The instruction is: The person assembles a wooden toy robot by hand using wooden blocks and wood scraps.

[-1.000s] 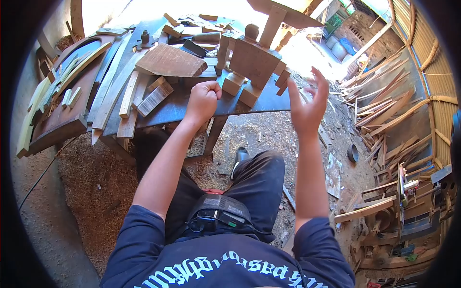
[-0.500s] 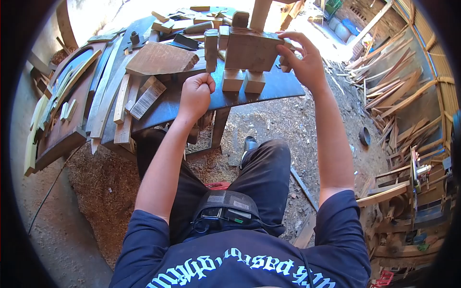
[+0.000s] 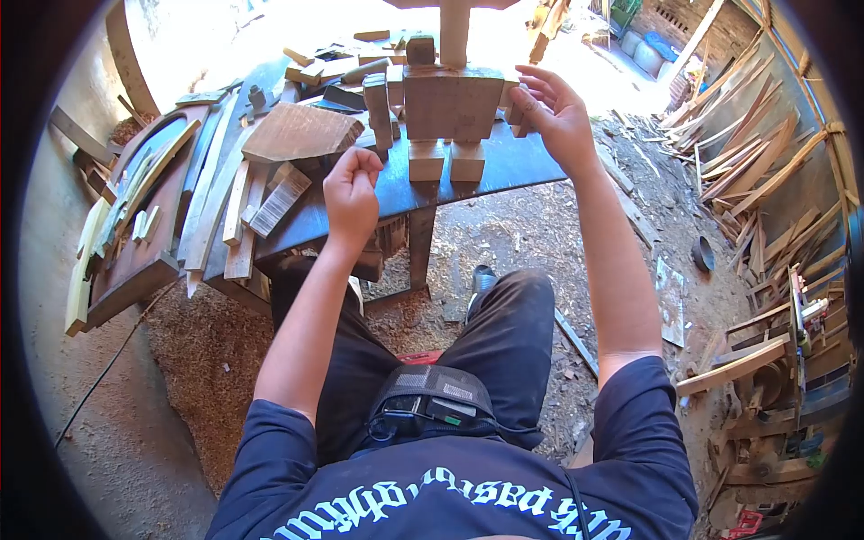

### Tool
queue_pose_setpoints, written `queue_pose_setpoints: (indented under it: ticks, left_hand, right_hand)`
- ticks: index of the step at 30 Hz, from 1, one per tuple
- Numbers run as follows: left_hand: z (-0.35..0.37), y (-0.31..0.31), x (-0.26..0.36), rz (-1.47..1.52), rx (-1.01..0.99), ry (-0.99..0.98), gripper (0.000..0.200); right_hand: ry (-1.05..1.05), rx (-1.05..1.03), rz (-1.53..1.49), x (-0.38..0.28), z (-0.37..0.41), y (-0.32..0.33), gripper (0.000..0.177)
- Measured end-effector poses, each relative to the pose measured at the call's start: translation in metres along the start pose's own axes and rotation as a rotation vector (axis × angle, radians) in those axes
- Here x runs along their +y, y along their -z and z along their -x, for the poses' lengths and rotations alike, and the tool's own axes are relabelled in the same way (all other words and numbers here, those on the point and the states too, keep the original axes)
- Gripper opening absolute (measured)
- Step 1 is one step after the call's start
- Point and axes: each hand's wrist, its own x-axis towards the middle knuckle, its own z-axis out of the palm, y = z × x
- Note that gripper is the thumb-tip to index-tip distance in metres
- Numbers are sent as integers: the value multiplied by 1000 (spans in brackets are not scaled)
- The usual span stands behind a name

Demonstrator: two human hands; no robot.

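Observation:
A block figure stands on the blue tabletop, with a broad wooden body block [image 3: 453,103] on two short leg blocks [image 3: 426,161]. A wooden post [image 3: 454,36] rises from its top. At its left hangs a narrow side block [image 3: 378,110]. My left hand [image 3: 352,195] is closed just below that piece, fingers curled together; whatever they may hold is hidden. On the other side, my right hand [image 3: 560,121] has its thumb and fingers at the right side block [image 3: 517,115], the thumb lying over it.
A wide wooden board [image 3: 301,132] and several offcuts [image 3: 281,200] lie left on the blue table [image 3: 513,166]. Long strips rest on a bench [image 3: 126,279] further left. Stacked scrap wood [image 3: 756,162] leans along the right wall. Shavings cover the floor.
The figure appears further left in view as the camera shifts. My left hand has turned, its fingers now pointing upward. My right hand's thumb and fingers have come down around the right side block.

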Motion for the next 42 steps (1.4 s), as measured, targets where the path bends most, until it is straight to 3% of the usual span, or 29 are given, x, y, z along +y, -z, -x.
queue_pose_setpoints:
  ticks: [2,6,8,12,15,18,21,28,33,35,38,40,42]
  left_hand:
    - [3,0,5,-172,-21,-148,18]
    - [10,-10,25,-566,-162,-450,25]
    - [12,-22,32,-707,-151,-628,30]
    - [16,-28,18,-683,-205,-381,39]
    - [19,-28,16,-655,-222,-315,40]
    - [17,-26,12,-689,-205,-404,38]
    - [17,-27,10,-660,-184,-364,35]
    - [16,-26,7,-656,-172,-310,36]
    - [21,-30,13,-627,-187,-263,41]
    - [21,-31,12,-641,-179,-321,43]
    - [21,-30,9,-611,-146,-363,42]
    - [22,-29,8,-598,-137,-363,41]
    - [22,-27,7,-610,-146,-352,39]
  right_hand:
    - [104,65,44,-9,0,-8,50]
    - [153,-42,173,-18,-7,-15,33]
    - [325,-58,228,-9,-12,-20,26]
    - [128,-54,31,-5,-10,-20,22]
    - [55,-29,-96,-7,-5,-20,24]
    - [153,-7,-64,6,-7,-21,21]
    - [231,24,-31,15,-10,-22,21]
    - [191,81,-70,19,-12,-29,22]
    - [345,97,4,22,-11,-30,24]
    - [318,82,-12,13,-6,-29,24]
    - [469,159,125,22,-12,-26,25]
    - [257,110,-29,6,-4,-24,30]
    - [303,118,17,6,-6,-22,30]
